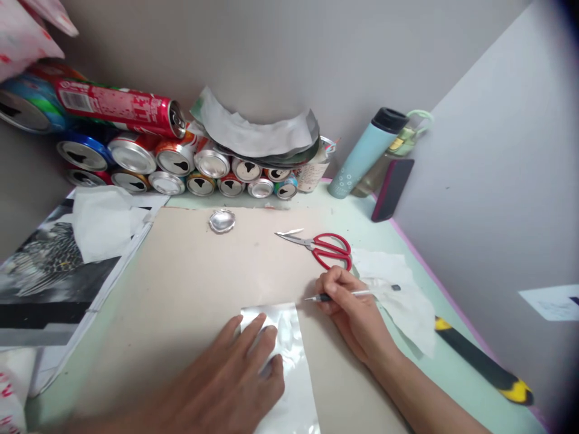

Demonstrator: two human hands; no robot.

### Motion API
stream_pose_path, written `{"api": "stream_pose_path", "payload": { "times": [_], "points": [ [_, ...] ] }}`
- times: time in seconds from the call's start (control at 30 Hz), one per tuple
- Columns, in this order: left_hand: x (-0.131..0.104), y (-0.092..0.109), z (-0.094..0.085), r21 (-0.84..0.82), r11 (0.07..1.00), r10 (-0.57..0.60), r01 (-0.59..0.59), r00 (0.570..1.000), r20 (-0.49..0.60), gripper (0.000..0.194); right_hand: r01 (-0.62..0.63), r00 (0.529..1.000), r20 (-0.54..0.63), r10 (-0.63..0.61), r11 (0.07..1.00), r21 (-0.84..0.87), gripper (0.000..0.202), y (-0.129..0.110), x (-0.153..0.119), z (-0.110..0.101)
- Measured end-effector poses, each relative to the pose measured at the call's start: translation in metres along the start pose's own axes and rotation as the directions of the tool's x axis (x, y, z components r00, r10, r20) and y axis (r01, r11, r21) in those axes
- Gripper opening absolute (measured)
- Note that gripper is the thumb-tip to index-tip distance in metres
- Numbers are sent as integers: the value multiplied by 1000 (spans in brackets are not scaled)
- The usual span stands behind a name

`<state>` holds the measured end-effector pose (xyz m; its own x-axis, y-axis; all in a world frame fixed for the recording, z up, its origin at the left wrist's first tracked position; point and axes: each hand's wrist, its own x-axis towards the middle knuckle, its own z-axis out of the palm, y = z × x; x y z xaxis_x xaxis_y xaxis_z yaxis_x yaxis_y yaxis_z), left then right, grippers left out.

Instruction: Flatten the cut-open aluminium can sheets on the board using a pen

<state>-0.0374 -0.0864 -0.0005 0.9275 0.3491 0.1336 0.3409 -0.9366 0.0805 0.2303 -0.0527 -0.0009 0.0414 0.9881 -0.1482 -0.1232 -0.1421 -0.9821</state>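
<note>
My left hand [246,367] lies over a shiny silver metal sheet [296,374], fingers spread and pressing on its left side. The sheet's lower part runs out of view. My right hand [346,304] grips a slim pen [323,297] with a black grip and a pale barrel. Its pointed tip faces left, just off the sheet's top right corner. Above that hand lie scissors [332,250] with red handles, their blades toward the left. A small silver metal dish-like piece [222,221] rests farther back on the beige board [181,289].
Stacked drink cans [176,160] line the back wall, with curved metal sheets [262,135] on top. At the back right stand a light-blue bottle [362,160] and a dark phone-like slab [392,190]. White tissue [407,313] and a black-yellow handle [484,360] lie right; a printed picture [40,259] lies left.
</note>
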Motion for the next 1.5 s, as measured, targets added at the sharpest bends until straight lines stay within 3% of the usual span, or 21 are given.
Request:
{"api": "stream_pose_path", "payload": {
  "times": [0.17, 0.37, 0.57, 0.87, 1.1, 1.5],
  "points": [
    [7, -2, -1, 64, 998, -29, 28, 999, 12, 46, 57, 998, 34, -48, 939, -338, 26, -3, -13, 9],
    [11, -5, -6, 48, 998, -34, 32, 999, 42, 48, 86, 996, 36, -78, 880, -467, 25, -1, -18, 13],
    [8, -2, -1, 38, 996, -87, 86, 995, 41, 59, 115, 993, 50, -105, 855, -505, 22, 4, -17, 12],
    [13, -7, -5, 22, 997, -78, 76, 991, 106, 54, 154, 988, 63, -143, 823, -547, 21, 4, -18, 14],
    [15, 0, 2, 52, 993, -107, 104, 992, 64, 55, 207, 978, 97, -186, 786, -583, 18, 5, -17, 16],
    [6, 0, 2, 68, 993, -100, 98, 995, 30, 58, 209, 976, 174, -133, 802, -560, 20, 6, -18, 12]
  ]
}}
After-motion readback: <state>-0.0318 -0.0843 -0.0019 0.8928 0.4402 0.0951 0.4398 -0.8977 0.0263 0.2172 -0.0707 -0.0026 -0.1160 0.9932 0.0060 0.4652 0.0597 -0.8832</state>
